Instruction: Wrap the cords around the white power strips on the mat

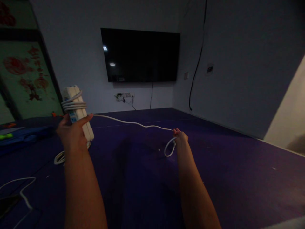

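Note:
My left hand [72,132] is closed around a white power strip [88,128], which is held up at a tilt on the left. Several turns of white cord [75,106] wrap round the strip's upper part. From there a length of the cord [133,122] runs across to my right hand [180,136], sagging slightly. The fingers of my right hand are pinched on this cord, and a loop [165,152] of it hangs below them. What ends the cord is too small to make out. Behind my left wrist shows another coil of pale cord [59,157].
A purple floor covering [147,165] spreads ahead. On the far wall hangs a television [143,55], with sockets and plugs [125,96] beneath. A black cable [196,73] dangles at the right wall. At left lie blue cloth [28,136] and a thin white cable [23,194].

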`<action>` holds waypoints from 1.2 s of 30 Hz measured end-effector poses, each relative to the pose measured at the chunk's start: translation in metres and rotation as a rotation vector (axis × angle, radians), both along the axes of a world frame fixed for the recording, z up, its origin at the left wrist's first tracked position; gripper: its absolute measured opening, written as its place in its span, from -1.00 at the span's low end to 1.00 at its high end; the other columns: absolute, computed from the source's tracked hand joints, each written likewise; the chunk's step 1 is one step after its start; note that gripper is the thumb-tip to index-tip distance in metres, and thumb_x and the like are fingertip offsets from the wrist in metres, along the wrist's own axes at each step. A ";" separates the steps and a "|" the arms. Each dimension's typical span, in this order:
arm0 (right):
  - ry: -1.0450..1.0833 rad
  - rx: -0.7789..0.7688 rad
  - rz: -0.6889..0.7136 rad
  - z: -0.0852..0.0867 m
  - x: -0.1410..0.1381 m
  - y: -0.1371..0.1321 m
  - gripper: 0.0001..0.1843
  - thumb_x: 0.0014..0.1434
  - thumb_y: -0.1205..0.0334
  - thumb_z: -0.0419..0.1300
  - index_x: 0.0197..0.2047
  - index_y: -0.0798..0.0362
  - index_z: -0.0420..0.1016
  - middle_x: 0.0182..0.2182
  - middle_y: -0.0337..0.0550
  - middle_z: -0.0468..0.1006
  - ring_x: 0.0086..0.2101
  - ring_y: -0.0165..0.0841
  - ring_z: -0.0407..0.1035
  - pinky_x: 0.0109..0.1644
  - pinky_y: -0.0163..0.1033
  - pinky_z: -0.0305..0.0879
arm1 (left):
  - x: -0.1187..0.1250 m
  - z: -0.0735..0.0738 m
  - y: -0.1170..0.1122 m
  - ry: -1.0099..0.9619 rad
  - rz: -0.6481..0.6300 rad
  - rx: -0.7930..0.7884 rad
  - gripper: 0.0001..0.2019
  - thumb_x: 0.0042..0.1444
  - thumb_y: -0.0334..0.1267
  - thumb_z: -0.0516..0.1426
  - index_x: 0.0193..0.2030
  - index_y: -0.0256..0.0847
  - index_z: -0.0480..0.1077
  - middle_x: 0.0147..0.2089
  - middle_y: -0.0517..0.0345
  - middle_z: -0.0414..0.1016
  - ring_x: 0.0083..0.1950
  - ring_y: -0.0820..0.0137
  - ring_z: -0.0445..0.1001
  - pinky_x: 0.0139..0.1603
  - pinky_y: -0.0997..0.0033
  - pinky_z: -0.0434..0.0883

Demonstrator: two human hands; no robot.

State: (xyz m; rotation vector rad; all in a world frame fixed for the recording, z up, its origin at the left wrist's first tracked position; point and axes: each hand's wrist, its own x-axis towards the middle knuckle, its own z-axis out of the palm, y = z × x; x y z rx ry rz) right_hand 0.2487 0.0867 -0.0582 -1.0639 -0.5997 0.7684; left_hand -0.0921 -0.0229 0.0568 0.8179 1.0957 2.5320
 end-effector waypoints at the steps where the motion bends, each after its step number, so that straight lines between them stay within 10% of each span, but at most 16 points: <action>1: -0.016 -0.055 -0.020 -0.003 0.001 0.001 -0.72 0.13 0.50 -0.02 -0.10 0.18 0.35 -0.59 -0.21 0.45 -0.69 -0.49 0.32 -0.57 -0.39 0.33 | -0.002 -0.001 0.000 0.010 -0.019 -0.021 -0.57 -0.48 -0.52 0.36 -0.35 -0.27 0.44 -0.40 0.33 0.48 -0.28 0.39 0.47 -0.07 0.14 0.46; 11: -0.531 -0.474 -0.054 -0.003 0.014 -0.004 -0.93 -0.10 0.33 0.31 -0.47 0.11 0.49 -0.50 0.03 0.55 -0.24 -0.14 0.51 -0.24 -0.19 0.41 | 0.011 -0.018 0.029 0.529 0.040 -0.217 -0.24 -0.53 -0.28 0.42 -0.02 -0.22 0.41 -0.18 0.06 0.53 -0.20 0.22 0.52 -0.15 0.16 0.47; 19: -0.863 -0.325 -0.255 0.056 0.004 -0.036 -0.59 0.03 0.26 0.26 -0.01 0.08 0.49 -0.03 0.16 0.50 0.07 -0.07 0.31 0.09 0.02 0.22 | 0.062 -0.011 0.019 0.806 -0.034 -0.239 -0.25 -0.39 -0.22 0.39 0.08 -0.10 0.35 -0.08 0.03 0.53 -0.05 0.16 0.49 -0.04 0.10 0.39; 27: -0.723 0.309 0.719 0.084 -0.070 -0.055 -0.80 0.11 0.21 0.21 -0.24 0.13 0.56 -0.36 -0.12 0.62 -0.33 -0.39 0.47 -0.18 -0.27 0.36 | 0.091 -0.008 0.006 0.926 -0.116 -0.162 -0.21 -0.36 -0.19 0.38 0.13 -0.09 0.32 0.03 0.00 0.49 0.02 0.13 0.46 0.05 0.06 0.34; 36: -0.781 0.156 0.915 0.089 -0.077 -0.067 -0.79 0.18 0.23 0.09 -0.23 0.14 0.50 -0.73 -0.41 0.29 -0.74 -0.59 0.06 -0.66 -0.44 -0.03 | 0.083 -0.009 0.009 0.903 0.017 -0.248 -0.27 -0.32 -0.18 0.36 0.10 -0.03 0.33 -0.02 0.01 0.52 -0.01 0.09 0.47 -0.01 0.05 0.33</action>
